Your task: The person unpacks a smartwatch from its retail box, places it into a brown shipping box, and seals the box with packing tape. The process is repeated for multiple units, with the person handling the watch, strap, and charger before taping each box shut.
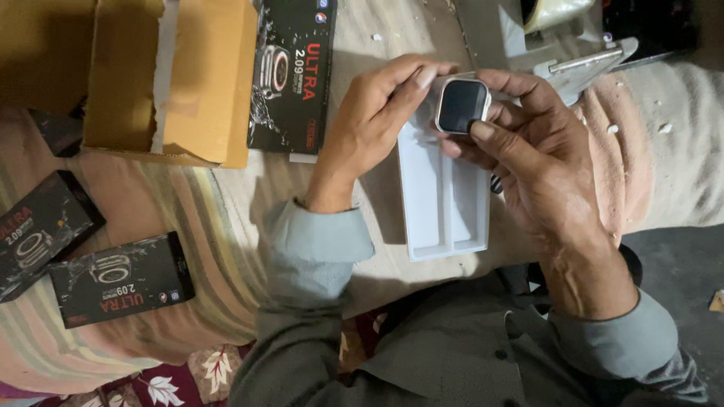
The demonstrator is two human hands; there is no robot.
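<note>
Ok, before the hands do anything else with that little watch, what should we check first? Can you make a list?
1. Watch held by both hands: ok, left hand and right hand both touch it.
2. Screen facing up: ok, dark face shows.
3. White tray under the watch: ok, lying flat on the cloth.
4. Tray slots free: ok, the part in view looks bare.
5. Strap on the watch: cannot tell, fingers hide it.
6. Black boxes out of the way: ok, off to the side.
</note>
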